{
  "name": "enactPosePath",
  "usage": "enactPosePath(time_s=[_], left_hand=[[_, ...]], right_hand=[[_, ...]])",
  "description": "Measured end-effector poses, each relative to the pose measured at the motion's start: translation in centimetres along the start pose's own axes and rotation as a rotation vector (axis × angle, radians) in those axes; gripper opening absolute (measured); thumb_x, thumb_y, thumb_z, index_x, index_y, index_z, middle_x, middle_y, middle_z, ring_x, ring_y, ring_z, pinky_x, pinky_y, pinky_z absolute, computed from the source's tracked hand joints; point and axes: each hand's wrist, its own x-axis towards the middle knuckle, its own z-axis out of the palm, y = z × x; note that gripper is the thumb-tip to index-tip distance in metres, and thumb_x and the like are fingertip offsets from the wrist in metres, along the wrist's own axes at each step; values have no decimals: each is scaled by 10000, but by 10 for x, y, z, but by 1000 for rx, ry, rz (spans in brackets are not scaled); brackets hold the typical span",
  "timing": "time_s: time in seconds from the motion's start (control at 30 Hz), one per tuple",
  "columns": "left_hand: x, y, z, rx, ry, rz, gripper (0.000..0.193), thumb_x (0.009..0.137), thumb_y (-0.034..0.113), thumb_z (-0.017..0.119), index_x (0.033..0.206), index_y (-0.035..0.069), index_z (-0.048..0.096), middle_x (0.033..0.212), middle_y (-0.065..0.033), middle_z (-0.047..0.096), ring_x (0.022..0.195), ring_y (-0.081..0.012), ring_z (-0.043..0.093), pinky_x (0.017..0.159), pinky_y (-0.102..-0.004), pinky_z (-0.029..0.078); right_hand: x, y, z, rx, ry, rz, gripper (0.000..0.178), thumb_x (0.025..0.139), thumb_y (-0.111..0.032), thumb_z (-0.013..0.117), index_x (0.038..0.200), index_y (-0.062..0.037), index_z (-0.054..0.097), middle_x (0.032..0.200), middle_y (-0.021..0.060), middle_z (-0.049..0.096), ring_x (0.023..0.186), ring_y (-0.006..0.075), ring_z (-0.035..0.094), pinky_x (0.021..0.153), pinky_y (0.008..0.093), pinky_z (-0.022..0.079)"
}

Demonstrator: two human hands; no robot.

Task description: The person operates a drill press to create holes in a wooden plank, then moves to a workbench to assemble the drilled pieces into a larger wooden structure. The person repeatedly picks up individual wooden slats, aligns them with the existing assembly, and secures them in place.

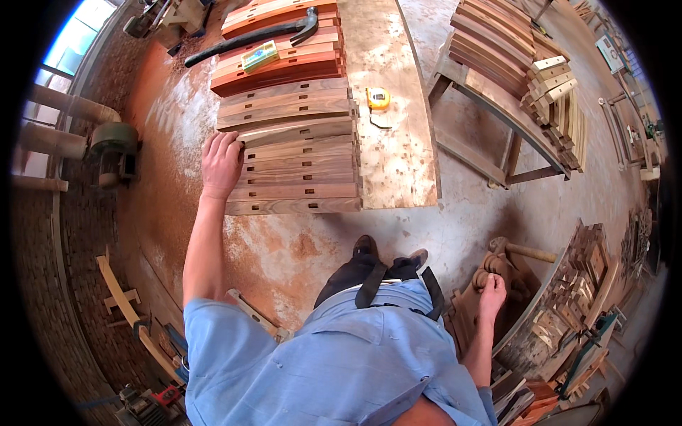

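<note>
A row of brown wooden slats, each with a small dark slot cut in its edge, lies side by side on the workbench. My left hand is closed over the left end of one slat, which sits a little askew among the others. Off to my right side, my right hand hangs low with its fingers pinched together. Whatever it holds, if anything, is too small to make out. Behind the brown row lie redder slats, with a hammer and a small yellow-green box on top.
A yellow tape measure lies on the bench, right of the slats. At the far right, a metal-framed table carries more stacked slats. Wood offcuts are piled at my right. A green motor with pipes stands by the left wall.
</note>
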Motion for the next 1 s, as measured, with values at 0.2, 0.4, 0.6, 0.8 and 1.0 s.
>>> enactPosePath(time_s=[0.2, 0.4, 0.6, 0.8, 1.0], left_hand=[[19, 27, -62, 32, 124, 83, 261, 808, 52, 711, 1015, 118, 566, 1157, -50, 647, 1122, -245, 594, 1045, -441, 409], [50, 68, -90, -14, 211, 246, 240, 827, 59, 691, 1030, 128, 580, 1154, -47, 661, 1122, -236, 606, 1072, -441, 400], [82, 138, -91, -215, 252, 443, 200, 822, 94, 685, 1002, 130, 607, 1148, -51, 674, 1128, -233, 604, 1083, -442, 398], [100, 184, -79, -320, 134, 480, 320, 788, 128, 725, 1087, 118, 613, 1171, -60, 645, 1154, -254, 580, 1093, -458, 388], [124, 187, -52, -226, 173, 103, 568, 827, 196, 759, 1306, 11, 515, 1273, -162, 560, 1221, -347, 508, 1072, -479, 385]], right_hand=[[16, -41, 8, 61, -71, -106, 144, 982, -155, 563, 996, -21, 617, 745, 3, 557, 614, 69, 479, 546, 224, 400], [-2, -186, 51, -102, -236, -638, 373, 819, -104, 719, 1155, -1, 594, 1145, 136, 609, 1058, 260, 584, 946, 352, 462], [-40, -286, 87, -287, -370, -1197, 696, 686, -182, 830, 1289, -14, 525, 1279, 183, 571, 1198, 354, 538, 1014, 432, 442], [-31, -243, 83, -392, -544, -950, 600, 721, -202, 805, 1230, -19, 546, 1103, 163, 634, 995, 361, 628, 836, 412, 515], [-16, -190, 42, -252, -477, -658, 498, 799, -229, 740, 1200, 4, 557, 1052, 169, 647, 980, 341, 643, 814, 406, 521]])
